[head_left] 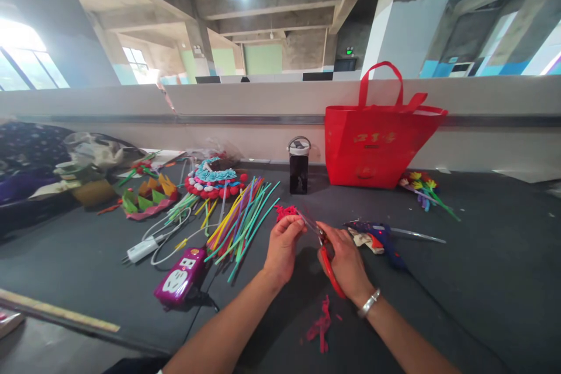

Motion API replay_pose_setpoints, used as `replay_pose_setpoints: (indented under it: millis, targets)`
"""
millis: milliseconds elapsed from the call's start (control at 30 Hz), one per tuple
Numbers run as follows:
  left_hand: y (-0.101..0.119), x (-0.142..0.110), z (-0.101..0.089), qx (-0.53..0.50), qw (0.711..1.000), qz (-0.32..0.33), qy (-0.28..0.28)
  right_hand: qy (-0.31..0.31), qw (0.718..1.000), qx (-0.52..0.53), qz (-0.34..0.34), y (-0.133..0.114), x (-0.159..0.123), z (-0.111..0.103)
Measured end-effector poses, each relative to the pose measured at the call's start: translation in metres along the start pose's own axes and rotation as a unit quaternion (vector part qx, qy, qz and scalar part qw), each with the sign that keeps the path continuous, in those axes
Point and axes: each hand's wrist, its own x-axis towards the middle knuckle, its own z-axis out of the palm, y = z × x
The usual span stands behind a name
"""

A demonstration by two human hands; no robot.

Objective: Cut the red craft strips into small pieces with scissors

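Observation:
My left hand (283,248) pinches a bunched red fuzzy piece (286,212), perhaps pipe cleaner, between thumb and fingers. In my right hand (346,260) is a pair of scissors with red handles (331,272); its blades, partly blurred, point up and left toward the red piece at my left fingertips. Whether the blades touch it I cannot tell. Below my hands, red scraps (322,327) lie on the dark tabletop (258,315). Just right of my right hand rests a blue glue gun (385,242) with a clear glue stick in its back.
Left of my hands lie colourful pipe cleaners (245,222), a purple power strip (182,277), a white charger (142,249) and a felt crown (149,198). Behind stand a phone (298,175) against a tumbler (298,145) and a red bag (372,149). A cord (447,315) crosses the right side.

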Motion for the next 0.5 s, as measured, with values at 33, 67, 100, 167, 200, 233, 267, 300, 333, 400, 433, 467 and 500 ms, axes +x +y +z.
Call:
replay_pose_setpoints:
  millis: [33,67,100,167,200,233,267,300,333,400,433,467,500]
  targets:
    - [-0.0001,-0.0002,0.0,-0.006,1.0,0.001,-0.001,-0.01,1.0,-0.008,0.0,-0.001,-0.0004,0.0]
    - [-0.0001,-0.0005,0.0001,-0.009,1.0,0.001,-0.003,-0.016,1.0,-0.016,0.002,-0.0016,-0.0006,-0.0001]
    - [-0.0001,-0.0009,0.0003,-0.009,1.0,0.002,-0.006,-0.019,1.0,-0.023,0.004,-0.0019,-0.0007,-0.0003]
    - [0.0003,-0.0018,0.0008,0.0,1.0,0.004,-0.012,-0.019,0.999,-0.033,0.006,-0.0023,-0.0006,-0.0009]
    - [0.0005,-0.0022,0.0009,0.005,1.0,0.007,-0.015,-0.018,0.999,-0.035,0.006,-0.0025,-0.0005,-0.0012]
    - [0.0007,-0.0026,0.0011,0.008,1.0,0.01,-0.018,-0.016,0.999,-0.036,0.003,-0.0028,-0.0003,-0.0016]
    - [0.0009,-0.0028,0.0011,0.01,1.0,0.014,-0.02,-0.015,0.999,-0.038,0.001,-0.0031,-0.0001,-0.002]
    - [0.001,-0.003,0.0011,0.011,1.0,0.016,-0.023,-0.014,0.999,-0.039,0.0,-0.0035,0.0,-0.0023]
    - [0.001,-0.0031,0.001,0.012,0.999,0.019,-0.026,-0.013,0.999,-0.039,0.0,-0.0038,0.0002,-0.0026]
    - [0.0006,-0.0032,0.0007,0.013,0.999,0.023,-0.028,-0.012,0.999,-0.039,0.003,-0.0044,0.0004,-0.0031]
    - [0.0003,-0.0033,0.0006,0.013,0.999,0.026,-0.028,-0.012,0.999,-0.038,0.005,-0.0047,0.0005,-0.0034]
    - [-0.0001,-0.0034,0.0004,0.013,0.999,0.029,-0.028,-0.012,0.999,-0.037,0.007,-0.005,0.0006,-0.0036]
    - [-0.0005,-0.0035,0.0003,0.014,0.999,0.031,-0.027,-0.013,0.999,-0.036,0.01,-0.0052,0.0007,-0.0039]
